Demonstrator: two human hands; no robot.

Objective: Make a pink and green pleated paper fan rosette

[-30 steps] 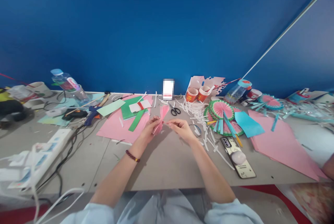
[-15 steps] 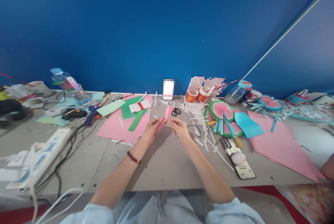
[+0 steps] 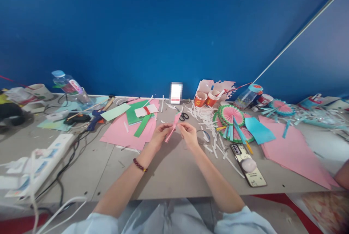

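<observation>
A narrow folded strip of pink paper (image 3: 172,128) stands tilted between both my hands above the grey table (image 3: 169,168). My left hand (image 3: 160,134) pinches the strip's middle from the left, fingers curled round it. My right hand (image 3: 188,134) pinches it from the right, fingertips close to the left hand's. A bead bracelet (image 3: 139,164) is on my left wrist. Black scissors (image 3: 183,116) lie just beyond the strip.
Pink sheets (image 3: 128,132) with green strips (image 3: 143,125) lie left, another pink sheet (image 3: 294,150) right. Paper fans (image 3: 231,117), white scraps, a phone (image 3: 249,165), two red cups (image 3: 205,98), bottles, a glue gun (image 3: 79,118) and a power strip (image 3: 40,165) crowd the table. Another person's arm (image 3: 343,175) shows far right.
The pink paper has been folded narrower, from a wide fan shape to a thin strip. My right hand moved left to meet the left hand on it.
</observation>
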